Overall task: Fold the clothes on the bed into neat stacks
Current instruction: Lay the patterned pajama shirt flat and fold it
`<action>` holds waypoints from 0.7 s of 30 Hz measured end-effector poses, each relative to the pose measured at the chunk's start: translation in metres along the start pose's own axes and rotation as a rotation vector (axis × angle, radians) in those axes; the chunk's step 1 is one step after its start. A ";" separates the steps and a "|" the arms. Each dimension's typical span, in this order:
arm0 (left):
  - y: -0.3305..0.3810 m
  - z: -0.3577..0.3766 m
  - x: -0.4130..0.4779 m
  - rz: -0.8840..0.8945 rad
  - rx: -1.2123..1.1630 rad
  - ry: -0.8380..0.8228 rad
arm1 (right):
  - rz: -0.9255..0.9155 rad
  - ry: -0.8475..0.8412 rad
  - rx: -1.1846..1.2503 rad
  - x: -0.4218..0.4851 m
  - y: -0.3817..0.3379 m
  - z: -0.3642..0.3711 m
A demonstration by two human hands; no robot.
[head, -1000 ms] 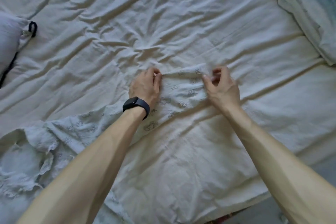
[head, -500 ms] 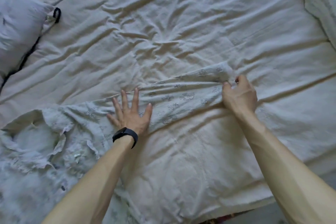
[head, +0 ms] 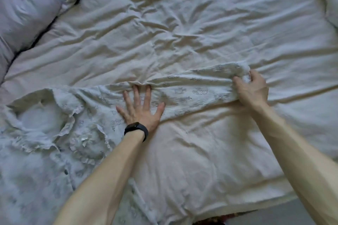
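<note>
Spread across the left of the wrinkled cream bed sheet (head: 182, 23): a pale, faintly printed cotton shirt with a ruffled collar (head: 54, 133), not yet folded, long sleeve (head: 192, 93) stretched out to the right. Pinning that sleeve mid-length with the left hand (head: 140, 109), fingers straight and fanned, palm down, black wristband (head: 136, 129) at the wrist. Pinching the cuff end with the right hand (head: 253, 89), fingers curled round bunched cloth. Smoothing, by the look of it, ahead of any fold. Risks from here: tugging too hard on the cuff and dragging the loose sheet along, rucking the sleeve under the flat palm, or releasing early and losing the straight line. Far left, a plump grey-lilac pillow with black trim (head: 23, 5).
</note>
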State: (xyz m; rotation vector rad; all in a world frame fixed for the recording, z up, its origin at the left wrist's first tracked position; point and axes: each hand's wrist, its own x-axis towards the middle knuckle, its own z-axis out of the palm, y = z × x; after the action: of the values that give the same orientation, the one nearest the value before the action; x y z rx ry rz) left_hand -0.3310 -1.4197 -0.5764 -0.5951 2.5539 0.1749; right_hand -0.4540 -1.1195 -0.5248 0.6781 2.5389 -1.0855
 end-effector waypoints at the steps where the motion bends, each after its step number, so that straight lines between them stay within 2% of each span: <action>1: 0.000 -0.005 0.006 0.004 -0.003 -0.056 | -0.028 0.019 0.051 -0.009 -0.005 0.003; 3: 0.000 -0.024 0.005 0.032 -0.086 -0.117 | -0.101 0.037 0.164 -0.036 -0.023 0.010; 4: 0.001 -0.036 -0.004 0.039 -0.222 -0.123 | -0.144 0.024 0.221 -0.055 -0.035 0.015; 6: -0.005 -0.067 -0.034 0.025 -0.798 -0.144 | -0.238 -0.032 0.278 -0.106 -0.060 0.029; 8: -0.021 -0.104 -0.078 -0.012 -1.463 -0.356 | -0.342 -0.156 0.252 -0.170 -0.078 0.048; 9: -0.037 -0.117 -0.101 0.001 -1.659 -0.474 | -0.427 -0.250 0.212 -0.207 -0.085 0.059; 10: -0.055 -0.125 -0.123 0.024 -1.769 -0.508 | -0.530 -0.355 0.170 -0.243 -0.090 0.070; 11: -0.075 -0.129 -0.144 0.022 -1.824 -0.477 | -0.629 -0.467 0.147 -0.278 -0.091 0.079; 13: -0.120 -0.130 -0.181 -0.115 -1.880 -0.319 | -0.729 -0.620 0.187 -0.340 -0.088 0.094; 14: -0.147 -0.126 -0.198 -0.215 -1.896 -0.234 | -0.698 -0.639 0.246 -0.364 -0.081 0.102; 16: -0.209 -0.113 -0.235 -0.372 -1.934 -0.126 | -0.525 -0.576 0.285 -0.406 -0.054 0.123; 17: -0.240 -0.105 -0.253 -0.415 -1.972 -0.100 | -0.449 -0.559 0.198 -0.422 -0.037 0.136; 19: -0.297 -0.085 -0.291 -0.490 -1.984 -0.071 | -0.320 -0.712 -0.190 -0.448 0.004 0.166; 21: -0.343 -0.056 -0.325 -0.626 -1.937 -0.022 | -0.356 -0.856 -0.659 -0.470 0.042 0.191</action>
State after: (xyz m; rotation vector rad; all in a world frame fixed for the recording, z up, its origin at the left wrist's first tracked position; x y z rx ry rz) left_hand 0.0480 -1.6164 -0.3669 -1.7990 1.2144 2.3224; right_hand -0.0189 -1.3777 -0.4715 -0.3628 2.0414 -0.3963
